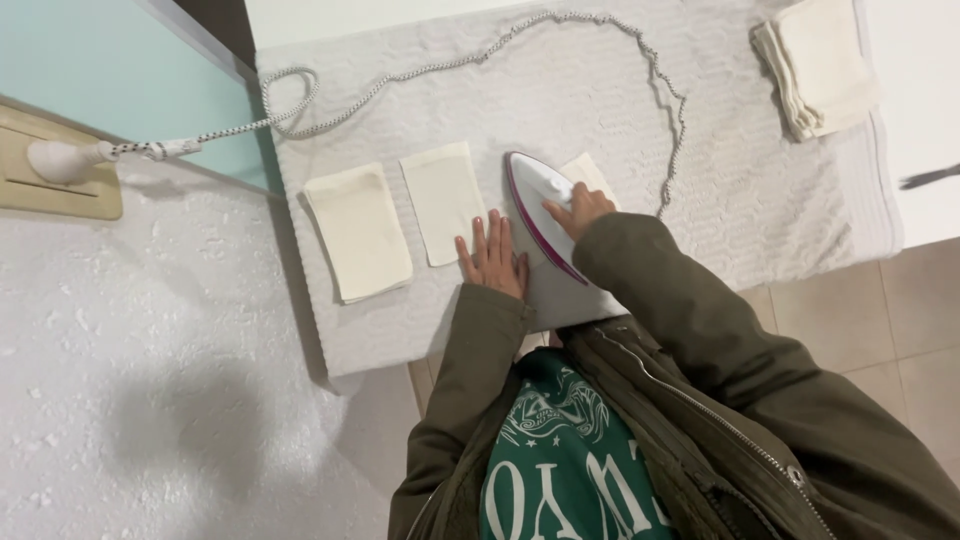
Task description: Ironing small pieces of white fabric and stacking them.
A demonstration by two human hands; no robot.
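At frame centre, right hand [578, 208] grips white-and-magenta iron [540, 205], fingers clamped on its handle, atop a cream cloth [590, 172]. Left hand [492, 257] lies flat just beside it, fingers together, on towel-covered board [700, 170]. Two cream cloths [400, 220] lie left.

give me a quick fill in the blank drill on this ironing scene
1. The right hand grips the white and purple ____.
2. The left hand lies ____ on the white textured towel.
3. Left of the iron lie ____ separate cream cloth rectangles.
4. The folded cream cloth stack sits at the towel's far ____ corner.

Missing: iron; flat; two; right
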